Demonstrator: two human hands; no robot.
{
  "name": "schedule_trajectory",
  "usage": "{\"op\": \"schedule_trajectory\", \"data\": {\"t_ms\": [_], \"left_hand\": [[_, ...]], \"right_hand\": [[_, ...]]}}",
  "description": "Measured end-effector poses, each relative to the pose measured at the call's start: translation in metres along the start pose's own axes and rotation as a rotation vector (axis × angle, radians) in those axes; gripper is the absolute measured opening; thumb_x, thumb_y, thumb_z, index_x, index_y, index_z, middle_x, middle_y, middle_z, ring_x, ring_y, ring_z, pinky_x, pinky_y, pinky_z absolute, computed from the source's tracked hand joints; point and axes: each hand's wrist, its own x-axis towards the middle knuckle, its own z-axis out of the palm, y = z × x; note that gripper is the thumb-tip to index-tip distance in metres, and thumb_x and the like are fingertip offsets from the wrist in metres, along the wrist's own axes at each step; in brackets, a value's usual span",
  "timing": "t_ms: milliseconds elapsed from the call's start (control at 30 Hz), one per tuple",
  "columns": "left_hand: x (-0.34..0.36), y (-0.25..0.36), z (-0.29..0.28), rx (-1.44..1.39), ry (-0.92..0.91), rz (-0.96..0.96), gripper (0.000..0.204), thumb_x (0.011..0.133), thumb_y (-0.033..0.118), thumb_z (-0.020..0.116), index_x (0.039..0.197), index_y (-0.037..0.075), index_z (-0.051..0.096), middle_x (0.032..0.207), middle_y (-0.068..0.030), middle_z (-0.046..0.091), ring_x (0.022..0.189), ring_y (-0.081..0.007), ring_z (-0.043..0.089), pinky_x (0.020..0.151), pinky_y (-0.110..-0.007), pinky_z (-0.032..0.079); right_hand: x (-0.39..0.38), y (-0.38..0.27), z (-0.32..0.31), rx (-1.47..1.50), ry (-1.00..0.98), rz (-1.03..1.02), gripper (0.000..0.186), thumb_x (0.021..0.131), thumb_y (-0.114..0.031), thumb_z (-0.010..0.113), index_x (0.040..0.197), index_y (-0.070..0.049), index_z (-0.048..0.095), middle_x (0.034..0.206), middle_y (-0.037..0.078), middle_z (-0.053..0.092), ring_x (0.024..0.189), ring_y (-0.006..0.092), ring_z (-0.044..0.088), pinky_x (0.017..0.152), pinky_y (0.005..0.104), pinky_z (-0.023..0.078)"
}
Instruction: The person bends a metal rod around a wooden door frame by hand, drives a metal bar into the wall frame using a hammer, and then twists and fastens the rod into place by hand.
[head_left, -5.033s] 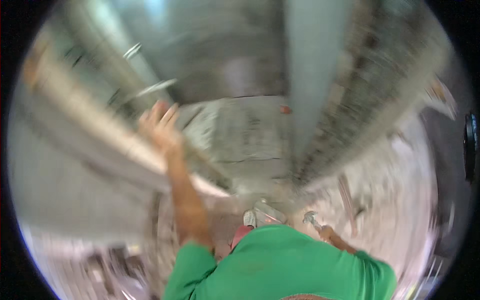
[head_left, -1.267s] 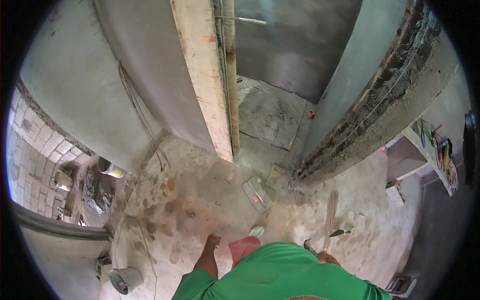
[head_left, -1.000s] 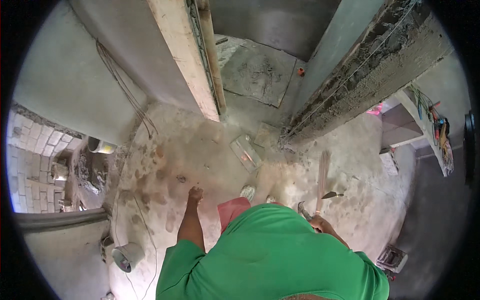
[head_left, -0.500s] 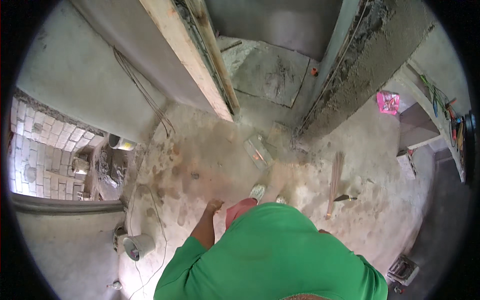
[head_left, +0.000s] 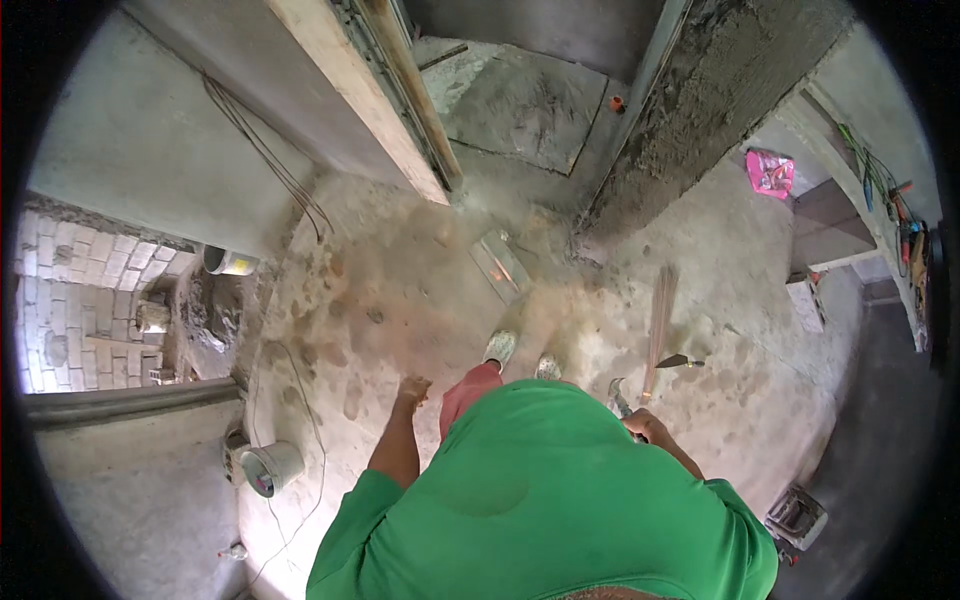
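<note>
My left hand point(head_left: 415, 390) hangs beside my reddish shorts with its fingers loosely apart and nothing visible in it. At my right side, my right hand point(head_left: 648, 428) is closed around a tool with a curved metal head, apparently a hammer point(head_left: 619, 394); my green shirt partly hides its lower part. Beyond that hand a stick broom point(head_left: 661, 325) lies on the floor. Beside the broom is a pointed trowel point(head_left: 678, 361) with a dark blade. In front of my feet rests a flat grey rectangular plate point(head_left: 501, 266) with an orange mark.
A bucket point(head_left: 273, 469) and a thin cable point(head_left: 316, 435) are on the left. Wooden boards point(head_left: 365, 105) line an opening ahead, opposite a rough plastered column point(head_left: 690, 130). A pink packet point(head_left: 769, 173) and hand tools point(head_left: 912, 255) sit on a ledge at right.
My right hand has come out from behind my shirt with the hammer-like tool showing. My left hand has shifted slightly forward and left. The floor items appear lower-to-upper shifted as my view moves.
</note>
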Motion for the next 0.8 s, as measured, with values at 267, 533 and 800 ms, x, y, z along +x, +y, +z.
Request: {"op": "schedule_trajectory", "data": {"t_ms": [267, 533, 800], "left_hand": [[-0.003, -0.023, -0.01, -0.026, -0.05, -0.083, 0.03, 0.087, 0.035, 0.063, 0.103, 0.01, 0.059, 0.094, -0.007, 0.063, 0.074, -0.0233, 0.063, 0.057, -0.041, 0.05], [-0.025, 0.013, -0.013, -0.116, 0.076, -0.05, 0.037, 0.084, 0.029, 0.065, 0.114, 0.009, 0.059, 0.093, -0.0077, 0.065, 0.072, -0.0211, 0.063, 0.057, -0.038, 0.05], [-0.041, 0.016, 0.005, -0.107, -0.019, -0.124, 0.047, 0.086, 0.03, 0.064, 0.127, 0.009, 0.054, 0.106, -0.0093, 0.065, 0.08, -0.0233, 0.064, 0.065, -0.041, 0.05]], "right_hand": [[0.047, 0.032, 0.008, -0.087, -0.022, -0.098, 0.036, 0.077, -0.039, 0.067, 0.067, -0.004, 0.071, 0.066, 0.01, 0.069, 0.058, 0.0206, 0.065, 0.06, 0.0372, 0.052], [0.02, 0.001, -0.003, -0.274, -0.148, -0.097, 0.046, 0.069, -0.041, 0.072, 0.091, 0.001, 0.072, 0.086, 0.016, 0.071, 0.07, 0.0187, 0.066, 0.06, 0.0382, 0.05], [0.006, 0.005, 0.002, -0.191, -0.067, -0.101, 0.032, 0.077, -0.032, 0.067, 0.064, -0.003, 0.067, 0.063, 0.009, 0.066, 0.055, 0.0205, 0.062, 0.056, 0.0392, 0.049]]}}
